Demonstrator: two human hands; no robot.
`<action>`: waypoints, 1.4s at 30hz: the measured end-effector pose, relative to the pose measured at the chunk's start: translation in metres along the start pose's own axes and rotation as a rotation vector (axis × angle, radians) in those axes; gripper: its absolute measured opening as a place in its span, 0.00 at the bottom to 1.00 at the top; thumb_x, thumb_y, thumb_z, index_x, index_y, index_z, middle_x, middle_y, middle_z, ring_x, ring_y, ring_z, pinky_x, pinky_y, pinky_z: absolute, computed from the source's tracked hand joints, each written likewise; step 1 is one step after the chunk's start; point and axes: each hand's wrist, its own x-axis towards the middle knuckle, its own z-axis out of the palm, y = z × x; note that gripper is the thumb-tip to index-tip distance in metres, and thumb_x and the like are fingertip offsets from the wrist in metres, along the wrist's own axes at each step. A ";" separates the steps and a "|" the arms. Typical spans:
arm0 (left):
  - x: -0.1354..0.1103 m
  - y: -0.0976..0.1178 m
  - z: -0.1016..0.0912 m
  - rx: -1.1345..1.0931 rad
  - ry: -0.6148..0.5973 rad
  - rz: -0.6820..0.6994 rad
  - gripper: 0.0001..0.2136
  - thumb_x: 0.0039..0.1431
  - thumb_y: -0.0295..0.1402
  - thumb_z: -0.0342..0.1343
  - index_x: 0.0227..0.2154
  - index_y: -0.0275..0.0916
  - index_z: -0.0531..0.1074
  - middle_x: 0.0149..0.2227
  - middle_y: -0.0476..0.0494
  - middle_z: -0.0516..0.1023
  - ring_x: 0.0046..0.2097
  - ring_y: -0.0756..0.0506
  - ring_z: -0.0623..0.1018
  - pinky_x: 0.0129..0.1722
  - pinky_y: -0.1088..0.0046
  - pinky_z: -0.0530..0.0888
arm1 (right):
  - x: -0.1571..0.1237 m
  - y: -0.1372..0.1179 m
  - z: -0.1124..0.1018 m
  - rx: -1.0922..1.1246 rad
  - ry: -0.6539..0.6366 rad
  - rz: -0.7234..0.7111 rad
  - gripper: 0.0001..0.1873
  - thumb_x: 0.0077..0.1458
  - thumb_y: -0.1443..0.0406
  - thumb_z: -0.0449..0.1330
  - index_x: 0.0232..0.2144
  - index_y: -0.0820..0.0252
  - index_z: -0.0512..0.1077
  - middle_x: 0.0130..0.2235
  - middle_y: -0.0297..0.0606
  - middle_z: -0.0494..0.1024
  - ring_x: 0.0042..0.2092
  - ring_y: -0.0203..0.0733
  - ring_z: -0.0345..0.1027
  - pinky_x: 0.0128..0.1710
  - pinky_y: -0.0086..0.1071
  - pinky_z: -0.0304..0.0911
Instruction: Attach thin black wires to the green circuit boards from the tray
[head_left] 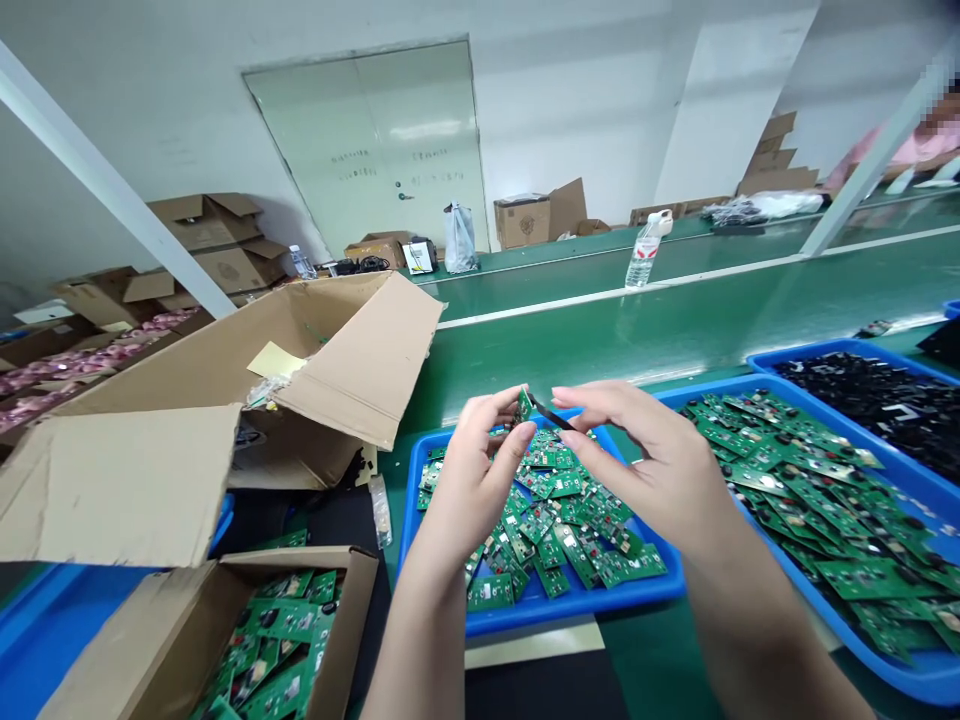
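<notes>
Between the thumb and fingers of my left hand (484, 455) is a small green circuit board (524, 404), held up on edge. My right hand (637, 440) pinches a thin black strip (551, 414), whose far end meets the board's upper edge. Whether the strip is fixed to the board or only touches it, I cannot tell. Both hands are above a blue tray (439, 625) full of loose circuit boards (551, 520).
To the right, a second blue tray (862, 665) holds more boards; a third (765, 358) holds small black parts (877, 400). An open carton (360, 360) and a smaller box of boards (360, 590) stand left. A water bottle (645, 255) stands behind. A person in pink (900, 150) sits far right.
</notes>
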 end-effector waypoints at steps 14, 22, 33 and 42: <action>0.002 -0.012 -0.003 0.189 0.246 0.332 0.15 0.60 0.33 0.56 0.50 0.47 0.70 0.41 0.45 0.65 0.43 0.46 0.71 0.45 0.65 0.74 | -0.004 -0.006 -0.003 -0.084 -0.095 -0.119 0.09 0.58 0.74 0.55 0.39 0.60 0.72 0.36 0.39 0.76 0.38 0.38 0.71 0.38 0.33 0.68; 0.003 -0.002 -0.007 0.440 0.323 0.592 0.15 0.60 0.29 0.57 0.50 0.42 0.70 0.42 0.43 0.70 0.44 0.48 0.73 0.45 0.71 0.74 | -0.003 -0.005 -0.021 -0.007 -0.017 0.037 0.08 0.58 0.69 0.58 0.41 0.57 0.73 0.41 0.38 0.76 0.44 0.40 0.71 0.43 0.33 0.68; 0.001 0.005 0.001 0.502 0.289 0.706 0.16 0.59 0.27 0.58 0.50 0.41 0.70 0.42 0.43 0.72 0.44 0.48 0.74 0.44 0.71 0.76 | 0.001 -0.006 0.005 0.630 -0.093 0.423 0.09 0.58 0.67 0.58 0.42 0.59 0.72 0.26 0.31 0.74 0.28 0.33 0.72 0.30 0.26 0.69; 0.000 0.003 -0.002 0.266 0.120 0.592 0.18 0.58 0.31 0.59 0.52 0.47 0.70 0.39 0.47 0.73 0.40 0.50 0.74 0.39 0.73 0.77 | 0.001 -0.003 0.005 0.631 -0.099 0.404 0.11 0.55 0.69 0.60 0.42 0.60 0.71 0.24 0.31 0.73 0.26 0.34 0.71 0.25 0.25 0.68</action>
